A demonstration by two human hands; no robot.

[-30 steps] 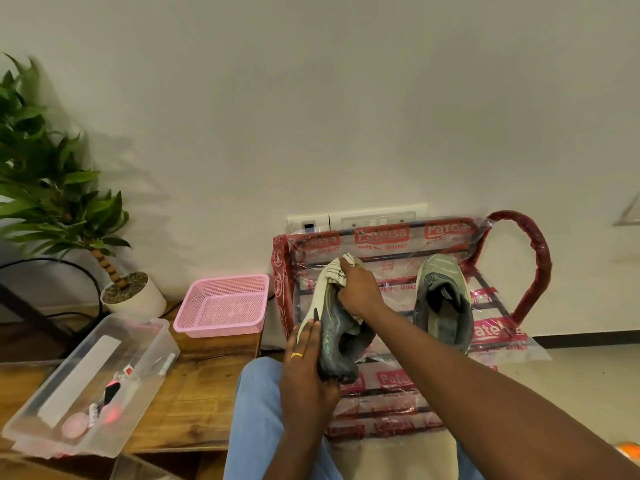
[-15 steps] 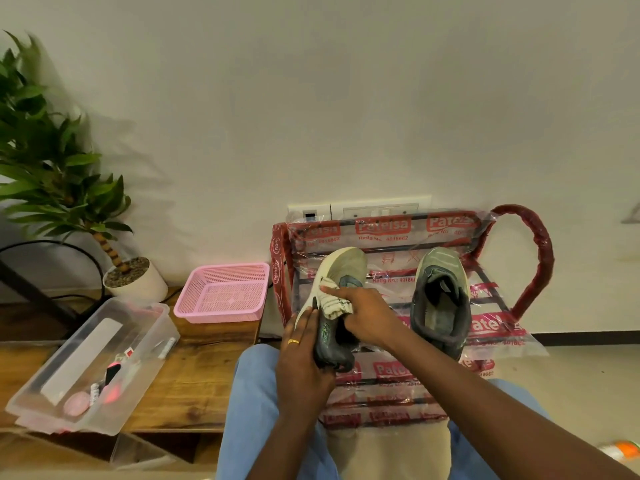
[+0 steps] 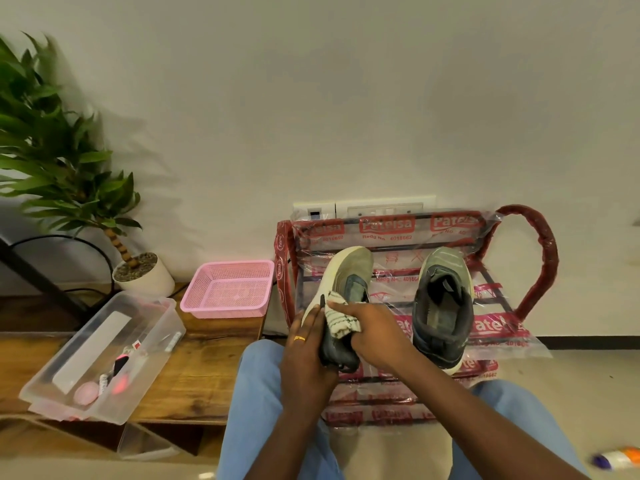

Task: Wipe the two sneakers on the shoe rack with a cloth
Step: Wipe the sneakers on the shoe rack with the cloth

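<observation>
Right hand (image 3: 374,336), grip bunched on the cloth (image 3: 341,318), has slid from toe down the sneaker (image 3: 349,271) side; left hand (image 3: 306,362) grip holds its heel, so wiping looks about midway

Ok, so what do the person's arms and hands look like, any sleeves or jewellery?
The left forearm and right forearm are bare, with no sleeves, gloves or watch in view. The left hand wears a thin gold band ring on one finger; none shows on the right hand. Light blue trousers cover the legs.
</observation>
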